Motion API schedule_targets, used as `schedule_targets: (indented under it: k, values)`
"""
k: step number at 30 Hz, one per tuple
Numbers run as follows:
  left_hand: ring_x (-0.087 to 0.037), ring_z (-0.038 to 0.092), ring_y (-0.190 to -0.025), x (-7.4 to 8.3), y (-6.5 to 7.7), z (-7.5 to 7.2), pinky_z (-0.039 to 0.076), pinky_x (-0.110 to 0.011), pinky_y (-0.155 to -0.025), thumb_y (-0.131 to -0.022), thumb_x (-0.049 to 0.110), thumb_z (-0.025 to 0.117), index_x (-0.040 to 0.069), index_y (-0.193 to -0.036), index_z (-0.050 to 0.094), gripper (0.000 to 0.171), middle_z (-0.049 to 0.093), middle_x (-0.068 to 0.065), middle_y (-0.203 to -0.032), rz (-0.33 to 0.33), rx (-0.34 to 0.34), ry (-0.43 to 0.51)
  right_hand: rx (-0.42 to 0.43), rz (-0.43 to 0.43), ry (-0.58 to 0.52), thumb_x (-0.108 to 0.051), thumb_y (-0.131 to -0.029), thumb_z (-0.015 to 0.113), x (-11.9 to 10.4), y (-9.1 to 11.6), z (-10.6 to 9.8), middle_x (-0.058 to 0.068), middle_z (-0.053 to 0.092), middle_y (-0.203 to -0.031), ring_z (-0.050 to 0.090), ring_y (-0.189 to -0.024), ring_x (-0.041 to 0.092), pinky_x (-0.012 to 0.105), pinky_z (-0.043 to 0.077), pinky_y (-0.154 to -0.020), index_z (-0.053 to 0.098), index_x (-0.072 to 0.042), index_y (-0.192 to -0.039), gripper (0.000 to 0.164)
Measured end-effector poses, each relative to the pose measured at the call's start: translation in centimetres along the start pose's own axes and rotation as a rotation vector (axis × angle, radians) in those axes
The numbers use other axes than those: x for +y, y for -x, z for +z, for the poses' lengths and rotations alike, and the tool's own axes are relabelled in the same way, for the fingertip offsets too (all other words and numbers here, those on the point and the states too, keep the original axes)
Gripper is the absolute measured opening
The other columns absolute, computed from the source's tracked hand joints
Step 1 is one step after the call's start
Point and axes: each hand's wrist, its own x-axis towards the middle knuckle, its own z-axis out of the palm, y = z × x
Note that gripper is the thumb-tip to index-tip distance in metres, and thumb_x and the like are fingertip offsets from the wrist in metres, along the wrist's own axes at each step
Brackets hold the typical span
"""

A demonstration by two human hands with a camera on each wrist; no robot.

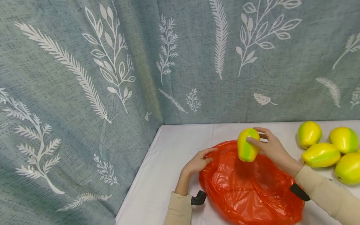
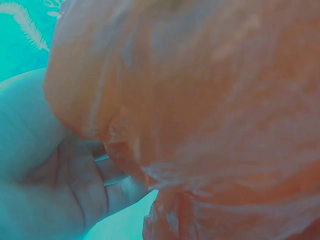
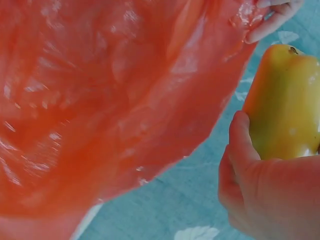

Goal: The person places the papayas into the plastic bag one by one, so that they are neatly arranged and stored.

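A glossy yellow fruit with green stripes (image 1: 244,144), shaped like a papaya, is held up by my right hand (image 1: 277,153) between thumb and fingers. It hangs over the far part of a crumpled red plastic bag (image 1: 239,190). My left hand (image 1: 197,162) grips the bag's left rim. In the left wrist view, the bag film (image 2: 215,110) hides most of that hand's fingers. From the right wrist, the fruit (image 3: 285,105) appears beside the bag's edge, with the bag (image 3: 115,110) filling the left side. What lies inside the bag cannot be made out.
Several similar fruits lie grouped on the right of the white-covered table (image 1: 168,140), among them one upright fruit (image 1: 309,134) and one on its side (image 1: 321,155). Blue-green curtains (image 1: 197,62) with white leaf prints stand behind and to the left.
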Motion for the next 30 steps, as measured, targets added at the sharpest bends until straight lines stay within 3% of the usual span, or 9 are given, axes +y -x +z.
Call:
schedule_targets:
  k: [11,18,26,30]
  values:
    - [-0.020,0.052,-0.106,0.5,0.0,-0.1,0.047,-0.035,-0.088,-0.094,-0.001,0.046,0.011,-0.137,0.052,0.046,0.051,-0.008,-0.134,-0.034,0.001,0.001,0.021,-0.003,-0.007,-0.040,-0.093,0.058,-0.6,-0.9,1.8,0.030,0.026,-0.141,0.041,-0.120,0.043,0.040,0.050,-0.083,0.018,-0.002,-0.148,0.078]
    - [-0.019,0.055,-0.094,0.5,-0.1,-0.1,0.051,-0.031,-0.077,-0.094,0.000,0.046,0.012,-0.139,0.050,0.046,0.053,-0.009,-0.129,-0.044,0.001,0.024,-0.037,0.041,0.000,-0.044,-0.090,0.062,0.0,-0.4,3.3,0.028,0.030,-0.141,0.047,-0.116,0.041,0.042,0.050,-0.084,0.021,-0.002,-0.147,0.082]
    - [-0.019,0.055,-0.097,0.2,0.0,0.1,0.051,-0.032,-0.080,-0.094,-0.001,0.047,0.011,-0.138,0.051,0.046,0.053,-0.009,-0.130,-0.037,-0.003,0.035,-0.055,0.083,0.082,-0.051,-0.086,0.064,1.6,-0.4,5.0,0.024,0.039,-0.134,0.050,-0.108,0.036,0.040,0.051,-0.080,0.030,-0.001,-0.142,0.082]
    - [-0.019,0.055,-0.098,0.2,0.0,0.3,0.051,-0.032,-0.079,-0.094,0.000,0.047,0.013,-0.137,0.052,0.045,0.051,-0.009,-0.132,-0.044,-0.009,0.024,-0.068,0.139,0.068,-0.052,-0.085,0.064,2.7,-0.9,5.5,0.026,0.037,-0.134,0.052,-0.104,0.033,0.041,0.052,-0.080,0.028,0.000,-0.143,0.086]
